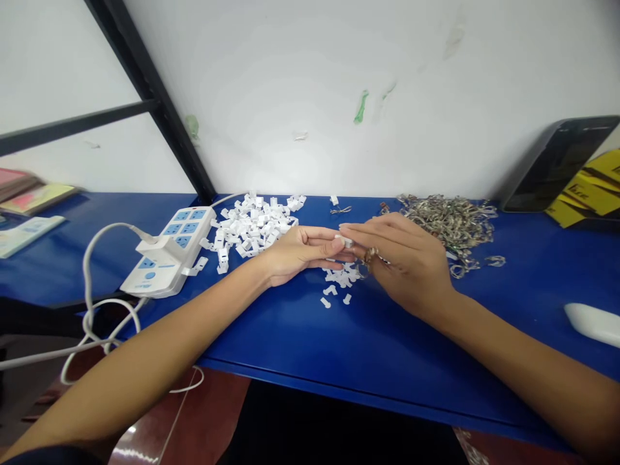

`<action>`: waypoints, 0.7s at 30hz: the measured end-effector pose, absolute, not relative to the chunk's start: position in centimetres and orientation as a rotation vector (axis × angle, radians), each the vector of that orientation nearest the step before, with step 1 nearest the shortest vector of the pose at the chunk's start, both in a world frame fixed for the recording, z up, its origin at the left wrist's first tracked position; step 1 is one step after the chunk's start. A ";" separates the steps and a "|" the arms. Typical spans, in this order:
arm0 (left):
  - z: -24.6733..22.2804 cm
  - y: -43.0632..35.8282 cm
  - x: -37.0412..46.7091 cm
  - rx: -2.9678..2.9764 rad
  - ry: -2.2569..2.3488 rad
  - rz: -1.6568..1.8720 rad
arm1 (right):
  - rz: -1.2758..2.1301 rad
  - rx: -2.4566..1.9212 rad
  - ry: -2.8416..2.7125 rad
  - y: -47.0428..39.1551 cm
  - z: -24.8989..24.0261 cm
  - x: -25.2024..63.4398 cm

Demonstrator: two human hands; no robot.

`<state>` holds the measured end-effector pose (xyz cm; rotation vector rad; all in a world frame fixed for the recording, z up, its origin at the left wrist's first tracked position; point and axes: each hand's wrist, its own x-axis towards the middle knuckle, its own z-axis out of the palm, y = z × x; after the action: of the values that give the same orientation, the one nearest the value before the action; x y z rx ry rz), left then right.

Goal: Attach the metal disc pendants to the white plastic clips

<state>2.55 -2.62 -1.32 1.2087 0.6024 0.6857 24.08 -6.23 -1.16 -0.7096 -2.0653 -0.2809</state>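
Over the middle of the blue table, my left hand (303, 255) is closed, thumb and fingers pinching a small white plastic piece (345, 241). My right hand (407, 258) meets it from the other side, its fingertips closed on the same piece. A small brownish looped thing (369, 256) shows at the right fingers; whether it is a ring or a held part I cannot tell. Below the hands lie several small flat white plastic tabs (343, 276). To the left spreads a heap of white plastic housings (254, 223). Behind the right hand is a pile of metallic-looking looped cords (448, 219).
A white power strip (169, 252) with a plugged-in adapter and cables stands at left. One white housing (334, 200) and a short cord (341, 210) lie near the wall. A dark phone-like device (557, 165) leans beside yellow packets (593, 190). A white object (593, 323) sits at right.
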 end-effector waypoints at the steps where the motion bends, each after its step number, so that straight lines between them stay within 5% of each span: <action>1: -1.3 -2.6 2.5 1.224 0.605 0.683 | -0.254 -0.723 -2.068 -6.2 -1.1 24.2; 11: -0.8 -1.8 1.7 1.346 0.701 0.822 | 0.232 -1.051 -2.317 -3.1 -2.3 27.3; 21: -1.4 -1.3 1.7 1.414 0.716 0.737 | 0.374 -1.170 -2.394 -2.6 -2.0 27.0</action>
<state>1.67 -1.35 -1.40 1.4140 0.7163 0.7375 27.00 -2.59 -1.95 -1.1703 -2.3942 0.3741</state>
